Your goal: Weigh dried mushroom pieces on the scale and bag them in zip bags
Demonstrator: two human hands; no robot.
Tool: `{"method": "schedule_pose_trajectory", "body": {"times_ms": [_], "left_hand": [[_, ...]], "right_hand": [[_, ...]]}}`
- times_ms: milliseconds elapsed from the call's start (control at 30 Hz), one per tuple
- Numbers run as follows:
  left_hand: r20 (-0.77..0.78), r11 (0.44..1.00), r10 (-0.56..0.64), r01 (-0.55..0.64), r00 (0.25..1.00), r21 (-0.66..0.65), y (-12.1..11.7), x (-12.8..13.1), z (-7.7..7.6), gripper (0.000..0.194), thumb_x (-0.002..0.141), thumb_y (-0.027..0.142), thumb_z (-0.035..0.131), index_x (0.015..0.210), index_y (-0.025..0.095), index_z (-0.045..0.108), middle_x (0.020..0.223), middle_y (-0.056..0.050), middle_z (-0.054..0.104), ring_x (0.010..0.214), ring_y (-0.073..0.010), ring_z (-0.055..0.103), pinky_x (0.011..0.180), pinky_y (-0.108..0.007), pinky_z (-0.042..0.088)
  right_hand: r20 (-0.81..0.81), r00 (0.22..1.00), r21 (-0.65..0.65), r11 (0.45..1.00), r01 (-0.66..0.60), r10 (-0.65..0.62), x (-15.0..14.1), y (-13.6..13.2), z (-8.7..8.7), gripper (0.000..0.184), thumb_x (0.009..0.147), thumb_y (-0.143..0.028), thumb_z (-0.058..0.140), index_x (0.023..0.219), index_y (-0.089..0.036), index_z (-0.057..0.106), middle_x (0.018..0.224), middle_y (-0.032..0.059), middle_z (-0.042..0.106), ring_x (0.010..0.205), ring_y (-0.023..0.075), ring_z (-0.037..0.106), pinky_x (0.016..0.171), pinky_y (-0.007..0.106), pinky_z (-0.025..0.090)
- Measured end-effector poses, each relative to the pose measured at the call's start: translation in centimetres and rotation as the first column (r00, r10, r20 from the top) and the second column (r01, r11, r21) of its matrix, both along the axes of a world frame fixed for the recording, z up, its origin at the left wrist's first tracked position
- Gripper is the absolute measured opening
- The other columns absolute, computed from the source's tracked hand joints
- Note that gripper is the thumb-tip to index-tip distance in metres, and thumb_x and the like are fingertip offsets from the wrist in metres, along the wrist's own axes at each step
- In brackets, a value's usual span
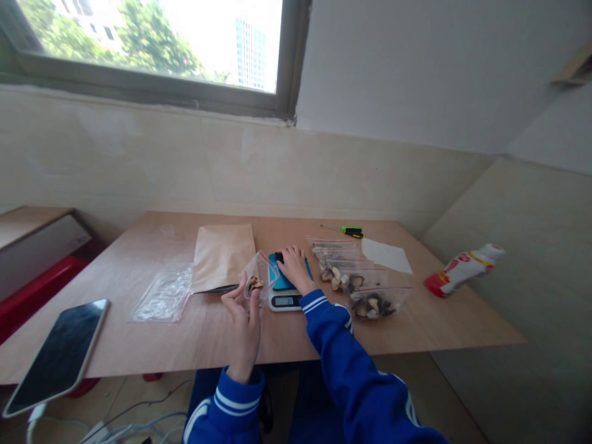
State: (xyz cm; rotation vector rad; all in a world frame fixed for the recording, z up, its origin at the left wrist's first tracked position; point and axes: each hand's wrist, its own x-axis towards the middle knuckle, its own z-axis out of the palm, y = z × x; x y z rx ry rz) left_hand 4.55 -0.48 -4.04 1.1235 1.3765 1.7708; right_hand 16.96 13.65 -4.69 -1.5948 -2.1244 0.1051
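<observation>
The clear bag (262, 269) was held at the left side of the scale (276, 303).
The left hand (243, 314) had its grip clamped on the bag; rightward, the right hand (295, 266) was over the scale's blue plate (282, 283), its grip's closure impossible to tell.

Blocked mid-table at scale (283, 290): covered on top by right hand (293, 266), crossed on near right by sleeve (333, 327), hemmed in on left by left hand (244, 320) and small bag (258, 266). Obstructed farther left by envelope (224, 253), right by filled bags (389, 295). Passable at far edge between envelope and screwdriver (351, 230); stopped beyond by wall (370, 185). Passable left between phone (60, 351) and clear bags (161, 296). Open at near right corner, nearer than bottle (457, 273). Tight between bottle and filled bags.
</observation>
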Motion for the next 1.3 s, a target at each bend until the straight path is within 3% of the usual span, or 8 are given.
{"method": "schedule_pose_trajectory", "body": {"times_ms": [200,300,433,667,833,967,1100,1300], "left_hand": [[-0.018,0.999,0.032,-0.032,0.999,0.006,0.0,-0.1,-0.2,0.031,0.089,0.047,0.051,0.102,0.021,0.040,0.141,-0.021,0.047,0.122,-0.0249,0.056,0.101,-0.045,0.047],[-0.023,1.000,0.027,-0.028,0.999,-0.013,0.0,0.0,-0.1,0.031,0.089,0.045,0.052,0.103,0.020,0.040,0.142,-0.021,0.047,0.121,-0.0243,0.056,0.099,-0.044,0.048],[-0.012,1.000,0.017,-0.017,1.000,-0.021,0.0,0.0,0.1,0.030,0.089,0.044,0.051,0.103,0.020,0.039,0.143,-0.021,0.045,0.123,-0.0238,0.055,0.100,-0.042,0.048],[-0.066,1.000,0.010,-0.009,0.998,0.014,0.1,-0.1,-0.6,0.019,0.092,0.038,0.047,0.095,0.022,0.038,0.143,-0.021,0.045,0.127,-0.0235,0.051,0.103,-0.045,0.044],[-0.243,0.991,-0.136,0.127,0.960,-0.052,0.5,-0.5,-2.2,0.021,0.090,0.038,0.050,0.100,0.019,0.052,0.144,-0.017,0.046,0.139,-0.0261,0.034,0.113,-0.051,0.028],[-0.307,0.965,-0.262,0.238,0.915,-0.114,-0.6,-1.5,-1.8,0.024,0.090,0.036,0.049,0.106,0.023,0.061,0.144,-0.012,0.047,0.140,-0.0254,0.032,0.115,-0.050,0.024],[-0.497,0.897,-0.433,0.416,0.752,-0.152,-1.5,-2.2,-2.3,0.049,0.079,0.036,0.065,0.127,0.027,0.056,0.147,-0.010,0.042,0.141,-0.0280,0.027,0.116,-0.053,0.016],[-0.608,0.915,-0.370,0.389,0.702,-0.108,-0.8,-2.4,-3.9,0.040,0.086,0.029,0.057,0.126,0.031,0.059,0.133,-0.006,0.058,0.132,-0.0253,0.043,0.112,-0.052,0.027]], "right_hand": [[-0.182,0.983,0.037,0.999,0.019,-0.012,0.7,-1.4,2.4,0.019,0.083,-0.022,0.061,0.101,-0.019,0.065,0.109,0.0089,0.068,0.106,0.0263,0.055,0.093,0.043,0.040],[-0.461,0.873,0.142,0.985,-0.102,0.157,0.9,-3.1,4.8,0.024,0.085,-0.033,0.060,0.106,-0.022,0.063,0.111,0.0051,0.067,0.105,0.0206,0.058,0.091,0.035,0.045],[-0.503,0.799,0.177,0.944,-0.278,0.330,2.2,-3.8,6.6,0.029,0.089,-0.040,0.054,0.114,-0.027,0.061,0.120,0.0027,0.064,0.114,0.0182,0.056,0.094,0.032,0.044],[-0.257,0.964,0.031,0.997,0.074,-0.064,5.5,-0.1,1.5,0.024,0.084,-0.022,0.058,0.106,-0.014,0.062,0.112,0.0132,0.066,0.110,0.0239,0.057,0.098,0.038,0.041],[-0.183,0.975,-0.004,0.992,0.127,-0.126,5.1,0.5,-1.6,0.023,0.082,-0.019,0.058,0.104,-0.013,0.063,0.107,0.0147,0.066,0.105,0.0268,0.057,0.094,0.041,0.042],[-0.180,0.974,-0.006,0.990,0.140,-0.139,4.9,0.5,-1.5,0.018,0.082,-0.013,0.054,0.095,-0.016,0.067,0.103,0.0125,0.067,0.104,0.0264,0.056,0.094,0.042,0.039],[-0.240,0.963,-0.011,0.992,0.124,-0.123,5.3,0.2,-0.6,0.019,0.079,-0.011,0.053,0.091,-0.017,0.067,0.091,0.0090,0.069,0.094,0.0241,0.060,0.088,0.039,0.043],[-0.432,0.899,-0.035,0.997,0.067,-0.076,5.7,-2.2,0.8,0.022,0.080,-0.017,0.054,0.099,-0.015,0.065,0.082,0.0050,0.069,0.075,0.0170,0.064,0.070,0.029,0.050]]}}
